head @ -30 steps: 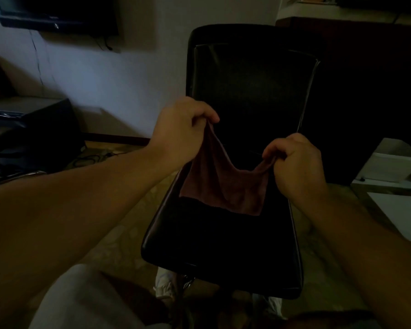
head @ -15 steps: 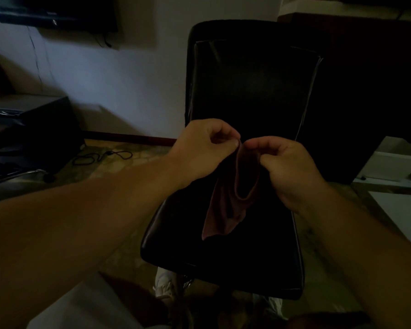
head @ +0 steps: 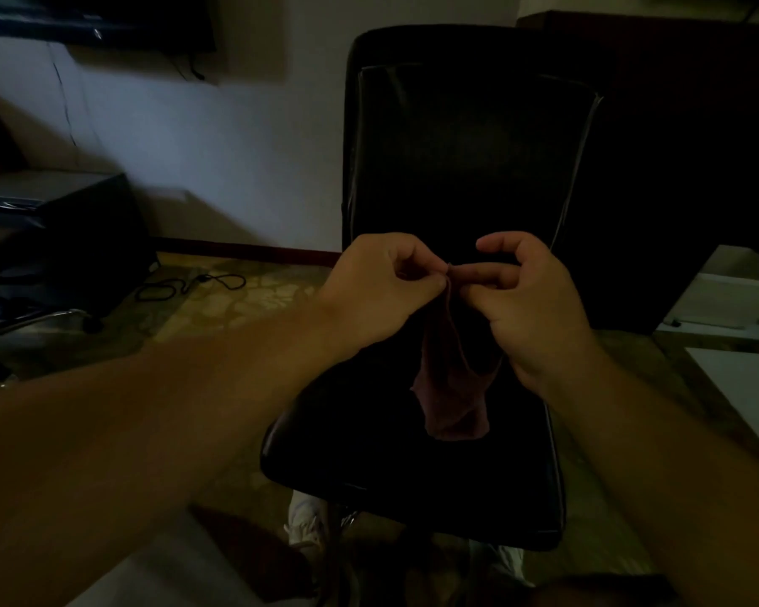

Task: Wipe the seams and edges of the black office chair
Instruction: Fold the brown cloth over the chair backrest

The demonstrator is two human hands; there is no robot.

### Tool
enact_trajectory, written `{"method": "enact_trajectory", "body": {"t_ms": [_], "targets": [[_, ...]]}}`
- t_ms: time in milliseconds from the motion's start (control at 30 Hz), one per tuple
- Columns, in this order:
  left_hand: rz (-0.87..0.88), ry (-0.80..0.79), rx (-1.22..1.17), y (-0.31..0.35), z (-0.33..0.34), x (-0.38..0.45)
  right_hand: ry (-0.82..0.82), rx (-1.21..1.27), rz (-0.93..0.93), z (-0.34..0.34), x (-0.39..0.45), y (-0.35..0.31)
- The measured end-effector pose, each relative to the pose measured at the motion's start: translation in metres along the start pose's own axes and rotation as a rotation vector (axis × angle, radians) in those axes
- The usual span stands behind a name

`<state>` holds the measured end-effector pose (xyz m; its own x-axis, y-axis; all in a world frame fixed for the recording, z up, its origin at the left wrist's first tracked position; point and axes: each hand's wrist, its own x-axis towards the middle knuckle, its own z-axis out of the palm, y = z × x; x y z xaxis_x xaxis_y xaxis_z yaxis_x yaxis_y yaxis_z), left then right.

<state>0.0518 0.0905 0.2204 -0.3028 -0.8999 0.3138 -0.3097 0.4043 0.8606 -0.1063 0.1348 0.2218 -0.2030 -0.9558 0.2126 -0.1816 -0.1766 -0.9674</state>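
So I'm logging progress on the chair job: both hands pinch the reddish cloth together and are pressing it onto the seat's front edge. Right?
Not quite. In the head view the left hand and right hand do pinch the reddish cloth together, but they hold it up in the air above the black office chair; it hangs free, not pressed on the front edge.

My left hand (head: pixel 380 289) and right hand (head: pixel 529 300) meet fingertip to fingertip out in front of me, both forearms reaching forward. Each pinches the top of the cloth (head: pixel 450 387), fingers curled, and it hangs below my knuckles.
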Motion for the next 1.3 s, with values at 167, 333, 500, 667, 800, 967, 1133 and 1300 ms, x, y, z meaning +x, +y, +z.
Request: {"method": "enact_trajectory", "body": {"t_ms": [167,333,500,667,800,967,1133,1300], "targets": [[0.006,0.020,-0.027,0.002,0.002,0.000,0.016,-0.089,-0.084,0.000,0.001,0.001],[0.018,0.025,-0.051,0.000,0.006,0.000,0.010,-0.120,-0.099,-0.001,0.002,0.005],[0.063,0.024,0.020,0.002,0.007,0.000,0.015,-0.198,-0.180,-0.003,0.004,0.008],[0.102,0.033,0.084,0.005,0.006,0.000,0.028,-0.230,-0.198,-0.002,0.005,0.010],[0.132,0.050,0.154,0.003,0.003,0.000,0.028,-0.324,-0.163,-0.005,0.006,0.015],[0.188,0.086,0.252,0.000,-0.005,0.001,-0.006,-0.550,-0.121,-0.013,0.005,0.030],[0.225,0.117,0.299,-0.005,-0.013,0.001,0.018,-0.409,-0.024,-0.020,0.002,0.036],[0.236,0.077,0.362,-0.012,-0.014,-0.004,-0.076,0.039,-0.016,-0.018,-0.005,0.024]]}}
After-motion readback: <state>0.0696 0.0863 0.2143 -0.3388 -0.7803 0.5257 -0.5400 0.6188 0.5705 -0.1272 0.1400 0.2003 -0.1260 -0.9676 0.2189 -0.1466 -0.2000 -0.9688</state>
